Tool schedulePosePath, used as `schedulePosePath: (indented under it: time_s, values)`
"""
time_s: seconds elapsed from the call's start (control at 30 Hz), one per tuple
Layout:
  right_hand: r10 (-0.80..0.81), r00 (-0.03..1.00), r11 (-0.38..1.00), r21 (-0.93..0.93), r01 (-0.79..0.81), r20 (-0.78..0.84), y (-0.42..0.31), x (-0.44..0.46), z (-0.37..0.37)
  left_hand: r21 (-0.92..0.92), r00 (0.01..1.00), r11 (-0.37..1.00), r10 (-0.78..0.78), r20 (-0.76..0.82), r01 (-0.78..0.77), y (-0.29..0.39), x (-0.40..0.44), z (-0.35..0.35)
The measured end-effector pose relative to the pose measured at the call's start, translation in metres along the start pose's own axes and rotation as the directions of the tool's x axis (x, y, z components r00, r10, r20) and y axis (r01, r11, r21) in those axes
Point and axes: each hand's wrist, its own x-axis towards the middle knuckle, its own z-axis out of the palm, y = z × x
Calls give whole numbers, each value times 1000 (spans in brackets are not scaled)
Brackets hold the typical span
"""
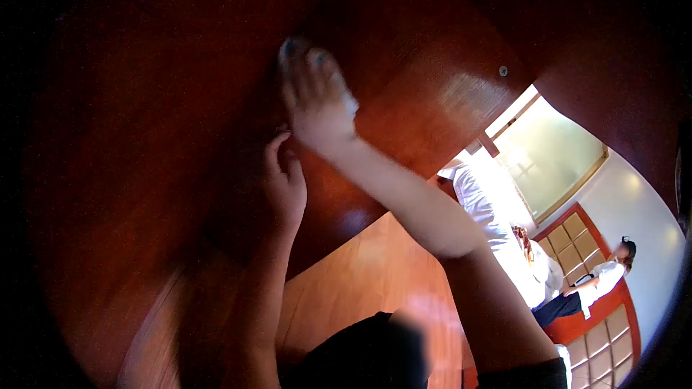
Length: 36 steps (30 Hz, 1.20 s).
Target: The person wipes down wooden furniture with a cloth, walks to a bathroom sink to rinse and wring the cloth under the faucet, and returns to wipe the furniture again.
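Note:
My right hand (317, 104) reaches up and lies pressed on a dark reddish wooden panel (411, 72). Beneath its palm and fingers is a white cloth (351, 104), with bits of blue showing near the fingertips. Motion blurs this hand somewhat. Just below it, my left hand (285, 176) is raised against the same dark wood, its thumb and forefinger apart and no object visible in it. Shadow hides its other fingers, and whether it touches the panel I cannot tell.
A round metal screw head (503, 71) sits in the panel. Lighter wooden flooring (360, 281) shows below. Beyond the panel's edge are a bed with white bedding (497, 230), a bright window (551, 155), and a person in a white top (604, 279) beside a padded headboard (577, 241).

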Motion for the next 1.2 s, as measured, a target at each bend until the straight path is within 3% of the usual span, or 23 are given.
schedulePosePath:
  time_s: [0.07,0.13,0.23,0.3,0.33,0.37,0.43,0.5,0.6,0.67,0.8,0.9,1.0,1.1,1.2]
  values:
    - [-90,995,994,52,92,-35,-35,-25,33,-141,973,979,-170,-153,149,-4,1,2]
    - [-309,949,951,44,307,65,-44,-37,23,-240,918,939,-306,-252,247,-4,5,3]
    - [-268,962,956,112,272,-51,-32,-31,32,-329,867,902,-384,-317,279,2,14,7]
    - [-58,972,970,218,109,-230,-7,-12,47,-393,864,887,-382,-326,244,-5,18,14]
    - [-112,959,991,39,126,-261,19,-3,45,-397,866,883,-388,-315,251,-4,19,15]
    - [-94,955,994,25,105,-282,43,8,41,-400,868,879,-392,-303,258,-3,20,19]
    - [10,983,998,-54,-20,-183,84,31,16,-385,882,885,-381,-277,261,-1,19,15]
    - [174,965,912,-339,-233,-197,122,61,13,-357,906,901,-346,-246,247,-10,17,24]
    - [210,967,969,-165,-186,144,147,88,-43,-410,912,874,-361,-193,260,-13,12,27]
    - [154,988,983,-100,-153,5,150,87,-29,-397,921,877,-356,-160,270,-13,4,22]
    - [150,957,989,37,-145,-249,156,74,-16,-264,959,939,-257,-121,218,-12,-5,22]
    - [124,960,992,32,-120,-252,156,37,-54,-217,990,973,-103,-100,80,-2,-6,10]
    - [4,988,1000,8,-3,-155,158,2,-85,112,976,969,218,18,-218,0,-4,-21]
    - [14,991,1000,24,-11,-132,151,-16,-106,206,953,932,279,116,-298,1,-10,-45]
    - [145,974,982,-93,-163,-173,111,-21,-127,286,939,901,274,207,-326,-5,-18,-83]
